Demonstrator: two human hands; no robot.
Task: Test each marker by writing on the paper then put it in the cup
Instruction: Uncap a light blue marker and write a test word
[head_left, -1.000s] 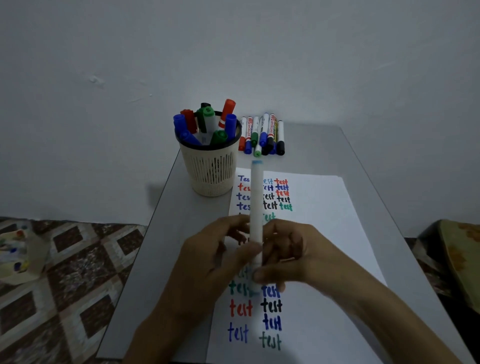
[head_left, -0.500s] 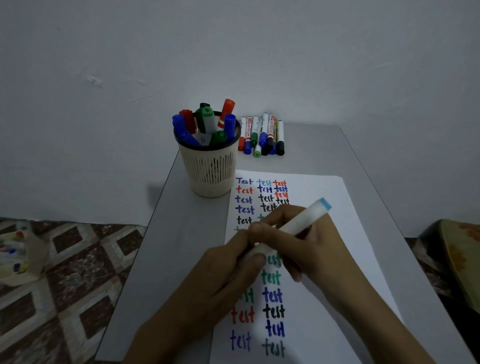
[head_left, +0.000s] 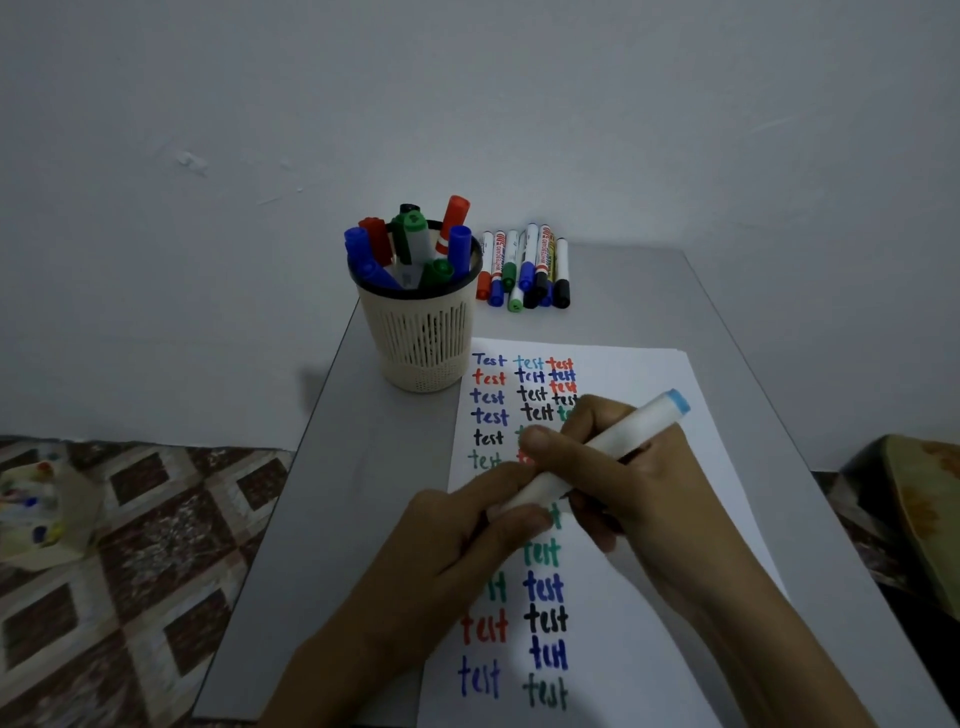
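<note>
Tilted white marker (head_left: 634, 432) gripped by right hand (head_left: 644, 499) over paper (head_left: 628, 675), left hand (head_left: 447, 551) pinching its lower end, cup (head_left: 421, 343) behind

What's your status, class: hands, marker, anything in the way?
Right hand grips white marker, tilted over paper. Left hand pinches its lower end. Cup crowded with markers, may hinder drop-in.

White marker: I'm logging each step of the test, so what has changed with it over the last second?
The white marker swung from pointing straight away to slanting, blue end up and right. The right hand now grips its barrel like a pen; the left hand pinches its lower end. The cup, loose markers and paper stayed put.
</note>
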